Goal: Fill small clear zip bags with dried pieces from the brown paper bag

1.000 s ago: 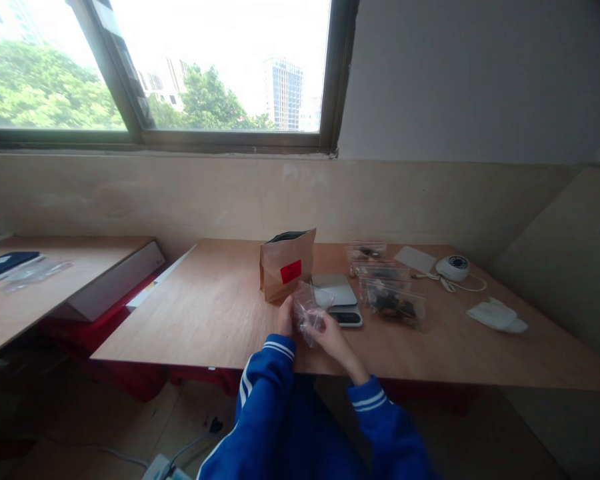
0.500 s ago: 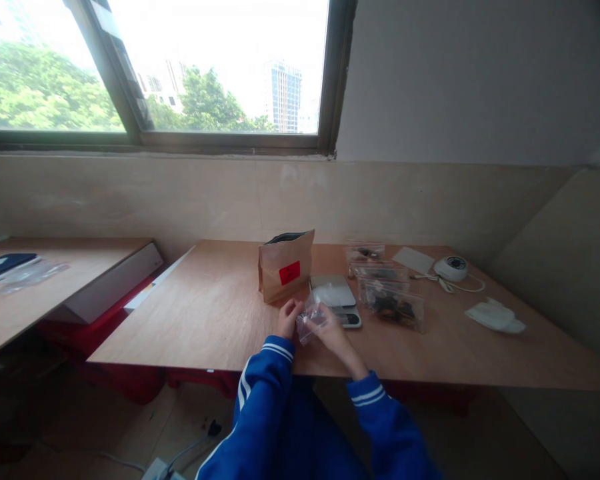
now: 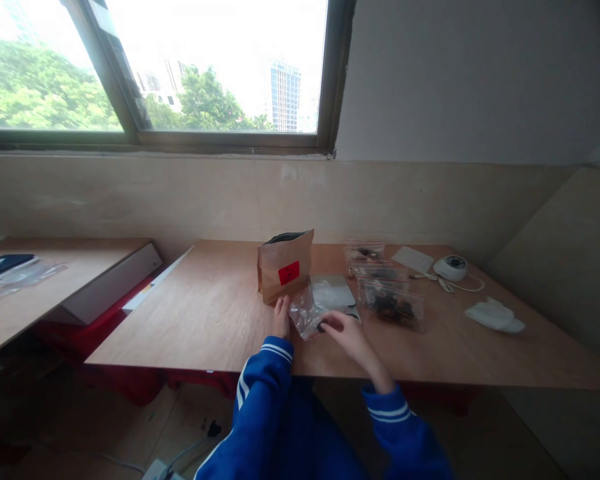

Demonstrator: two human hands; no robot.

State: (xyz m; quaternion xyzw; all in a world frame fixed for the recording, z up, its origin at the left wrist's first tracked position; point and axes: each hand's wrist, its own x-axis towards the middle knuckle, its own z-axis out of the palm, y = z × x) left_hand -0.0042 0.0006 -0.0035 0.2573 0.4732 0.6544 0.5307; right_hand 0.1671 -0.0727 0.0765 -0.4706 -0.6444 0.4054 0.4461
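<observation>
Two hands, left hand and right hand, pinch a clear bag slanting up-right across the table.

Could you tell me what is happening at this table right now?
A person in a blue jacket sits at a wooden table under a window. The left hand holds one edge of a small clear plastic bag, while the right hand rests at its other side, over the near edge of a flat digital scale. A brown paper pouch with a red label stands open just behind. To the right lie clear bags with dark contents, a round white device and a white cloth.
</observation>
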